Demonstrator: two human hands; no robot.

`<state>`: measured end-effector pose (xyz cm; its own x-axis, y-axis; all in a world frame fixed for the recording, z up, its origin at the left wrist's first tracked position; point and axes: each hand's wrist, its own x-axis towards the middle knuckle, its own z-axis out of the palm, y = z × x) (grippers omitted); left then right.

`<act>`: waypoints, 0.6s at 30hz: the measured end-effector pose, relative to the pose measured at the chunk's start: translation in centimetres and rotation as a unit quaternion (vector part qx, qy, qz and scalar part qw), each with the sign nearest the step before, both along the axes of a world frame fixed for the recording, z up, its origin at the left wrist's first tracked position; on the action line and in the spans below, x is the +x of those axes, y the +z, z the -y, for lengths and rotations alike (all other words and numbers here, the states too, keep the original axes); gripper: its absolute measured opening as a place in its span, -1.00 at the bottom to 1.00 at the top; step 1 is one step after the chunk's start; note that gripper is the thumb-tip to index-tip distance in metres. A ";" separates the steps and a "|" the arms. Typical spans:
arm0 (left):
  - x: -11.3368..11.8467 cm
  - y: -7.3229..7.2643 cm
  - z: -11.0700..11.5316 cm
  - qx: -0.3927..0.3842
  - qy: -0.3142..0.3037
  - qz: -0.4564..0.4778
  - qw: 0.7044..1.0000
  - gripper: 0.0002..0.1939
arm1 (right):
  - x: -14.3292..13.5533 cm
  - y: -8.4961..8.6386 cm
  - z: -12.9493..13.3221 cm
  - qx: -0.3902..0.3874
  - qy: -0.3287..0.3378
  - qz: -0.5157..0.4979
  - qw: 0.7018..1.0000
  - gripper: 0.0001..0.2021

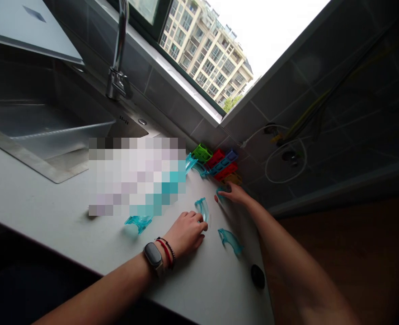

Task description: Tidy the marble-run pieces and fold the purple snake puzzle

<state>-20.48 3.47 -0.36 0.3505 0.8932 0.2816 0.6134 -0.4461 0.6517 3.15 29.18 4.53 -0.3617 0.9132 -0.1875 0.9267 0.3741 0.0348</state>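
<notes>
My left hand [185, 230], with a watch and bracelets on its wrist, has its fingers closed at the lower end of a curved clear teal track piece [202, 208] on the white counter. Farther right, my right hand [232, 194] has its thumb and fingers around another teal piece [220, 192], partly hidden by the fingers. A third curved teal piece [231, 241] lies to the right of my left hand. A long teal piece [138, 222] runs up and right, its middle hidden by a pixelated patch.
Green [202, 153], red [216, 158], blue and yellow blocks stand against the tiled wall. A metal sink [57, 176] with a faucet [117, 81] is at left. A round black object [258, 276] sits near the counter's right edge. Cables hang on the wall.
</notes>
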 end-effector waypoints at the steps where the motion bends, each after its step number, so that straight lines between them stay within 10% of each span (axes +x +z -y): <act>1: 0.0 0.0 0.0 0.001 -0.002 0.000 1.000 -0.82 | 0.1 0.1 0.0 0.003 -0.004 -0.003 1.000 -0.60; 10: -0.4 0.0 0.7 0.005 -0.014 -0.025 1.000 -0.78 | -0.6 -1.0 0.7 0.013 -0.051 -0.006 0.999 -0.62; 18: -0.3 -0.4 0.4 0.007 -0.030 0.008 1.000 -0.79 | 5.5 1.3 1.1 -0.101 -0.109 0.126 0.981 -0.69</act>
<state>-20.79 3.03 -0.80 0.3982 0.8673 0.2988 0.5757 -0.4899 0.6547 8.65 28.03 5.83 -0.0808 0.8986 -0.4313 0.9572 0.1907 0.2179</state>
